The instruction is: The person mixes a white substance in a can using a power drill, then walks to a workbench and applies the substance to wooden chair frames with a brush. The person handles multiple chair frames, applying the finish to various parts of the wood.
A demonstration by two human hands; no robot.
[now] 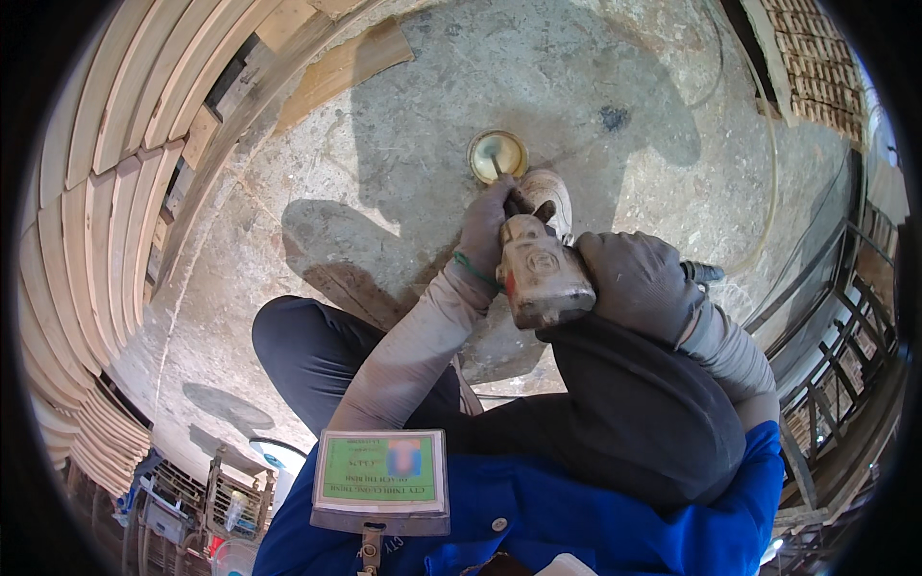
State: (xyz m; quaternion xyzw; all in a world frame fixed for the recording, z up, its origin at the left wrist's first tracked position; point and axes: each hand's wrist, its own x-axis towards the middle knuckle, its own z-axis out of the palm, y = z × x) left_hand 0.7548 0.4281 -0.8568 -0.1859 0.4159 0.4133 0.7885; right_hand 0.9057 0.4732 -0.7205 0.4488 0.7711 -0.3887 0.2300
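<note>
My right hand, in a grey glove, is wrapped round the handle of a worn, grey air-powered tool. A dark hose fitting sticks out past that hand. My left hand, also gloved, is closed at the tool's front end, and its fingertips are partly hidden. A thin dark rod reaches from there over a small round dish on the floor. Whether the rod belongs to the tool or touches the dish, I cannot tell. Close beside the dish is my shoe.
Long curved-looking stacks of wooden strips line the left side. A flat wooden board lies on the concrete floor. A pale hose runs along the floor at right. More slatted wood stands far right, above a dark metal frame.
</note>
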